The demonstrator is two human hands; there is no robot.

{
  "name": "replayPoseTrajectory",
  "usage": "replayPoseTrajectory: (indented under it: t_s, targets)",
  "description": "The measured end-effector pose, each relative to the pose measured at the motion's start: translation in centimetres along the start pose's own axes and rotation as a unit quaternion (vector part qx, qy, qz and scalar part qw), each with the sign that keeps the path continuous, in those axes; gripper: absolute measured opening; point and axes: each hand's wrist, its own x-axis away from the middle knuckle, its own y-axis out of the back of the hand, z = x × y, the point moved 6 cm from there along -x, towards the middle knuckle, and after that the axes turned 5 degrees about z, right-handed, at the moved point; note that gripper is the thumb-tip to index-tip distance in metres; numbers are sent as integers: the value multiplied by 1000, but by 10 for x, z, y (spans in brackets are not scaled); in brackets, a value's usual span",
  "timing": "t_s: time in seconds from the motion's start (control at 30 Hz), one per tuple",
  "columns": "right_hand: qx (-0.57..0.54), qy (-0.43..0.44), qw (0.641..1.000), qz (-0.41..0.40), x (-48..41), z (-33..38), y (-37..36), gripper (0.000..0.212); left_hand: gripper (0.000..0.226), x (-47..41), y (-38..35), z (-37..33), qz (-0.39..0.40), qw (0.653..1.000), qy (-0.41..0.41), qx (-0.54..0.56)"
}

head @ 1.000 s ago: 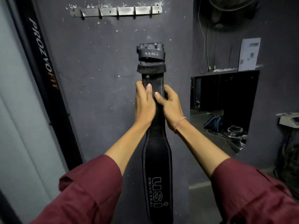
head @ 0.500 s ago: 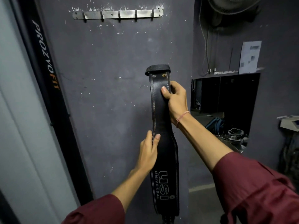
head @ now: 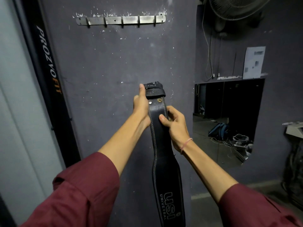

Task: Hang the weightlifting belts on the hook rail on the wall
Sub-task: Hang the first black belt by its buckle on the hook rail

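A black leather weightlifting belt (head: 165,174) with white "USI UNIVERSAL" lettering hangs upright in front of the dark wall. Its buckle end is at the top, its lower end runs out of view. My left hand (head: 140,104) grips the belt's upper left edge just below the buckle, thumb pointing up. My right hand (head: 176,126) grips the strap's right edge a little lower, thumb across its face. The metal hook rail (head: 120,20) with several bare hooks is fixed high on the wall, well above the belt.
A black "PROZVOFIT" upright (head: 49,66) stands against the wall on the left. To the right, a dark wall opening (head: 229,115) shows a blue bag (head: 218,131) and cables on a floor. A fan (head: 234,9) hangs at the top right.
My left hand has climbed from the belt's middle to just below the buckle. My right hand now sits lower on the strap, and the buckle end shows again at the top.
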Motion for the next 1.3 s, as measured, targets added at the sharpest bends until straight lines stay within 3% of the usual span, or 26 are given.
replayPoseTrajectory:
  t_s: [0.1, 0.2, 0.37, 0.5, 0.57, 0.63, 0.67, 0.73, 0.9, 1.13, 1.3]
  targets:
    - [23, -22, 999, 21, 1, -4, 3, 17, 20, 5, -5, -7, 27, 999, -46, -6]
    - [17, -36, 999, 14, -2, -3, 2, 26, 13, 6, -7, -9, 34, 993, -110, -41]
    - [32, -12, 998, -57, -30, 27, 3, 39, 11, 19, -15, 1, 71, 986, -138, -64]
    - [92, -1, 993, -70, -42, 29, 7, 28, 14, 32, -19, 0, 98, 987, -127, -26]
    - [112, 24, 991, -64, -42, 29, 6, 19, 30, 28, -14, -6, 60, 992, -107, -28]
    - [126, 35, 989, -63, -42, 26, 4, 13, 58, 18, -5, -13, 8, 989, -98, -113]
    - [127, 31, 990, -60, -42, 24, 3, 12, 58, 13, -1, -14, -6, 981, -103, -163]
    - [114, 16, 992, -58, -42, 18, 1, 16, 36, 12, 0, -19, -8, 965, -133, -227]
    - [104, -18, 993, -54, -50, 27, -3, 54, 18, 19, 0, -24, 30, 948, -229, -220]
    - [189, 12, 974, -124, -70, 41, 5, 46, 7, 10, 8, -10, -1, 965, -200, -167]
    - [156, 6, 971, -179, -75, 35, 7, 43, 25, 2, 7, -12, 23, 959, -218, -178]
